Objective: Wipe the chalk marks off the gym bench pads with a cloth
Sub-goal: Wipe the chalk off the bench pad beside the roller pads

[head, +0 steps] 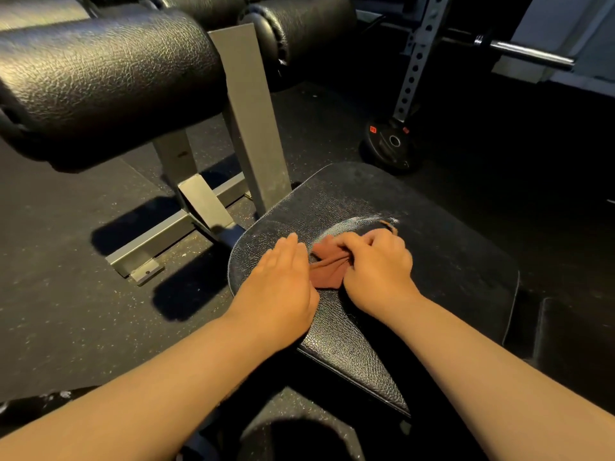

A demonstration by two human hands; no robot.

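Observation:
A flat black bench pad [442,261] fills the lower middle of the head view, with a curved white chalk smear [359,221] near its centre. My right hand [377,264] grips a bunched reddish-brown cloth [327,271] on the pad, just below the smear. My left hand [281,281] lies flat on the pad's left part, fingers straight, its edge touching the cloth. Fine chalk dust speckles the pad's surface.
Two black roller pads [106,78] sit at the upper left on a grey steel frame [246,121]. A weight plate [389,144] leans at a perforated rack upright [416,61], with a barbell sleeve [529,51] at the upper right. Speckled rubber floor surrounds the bench.

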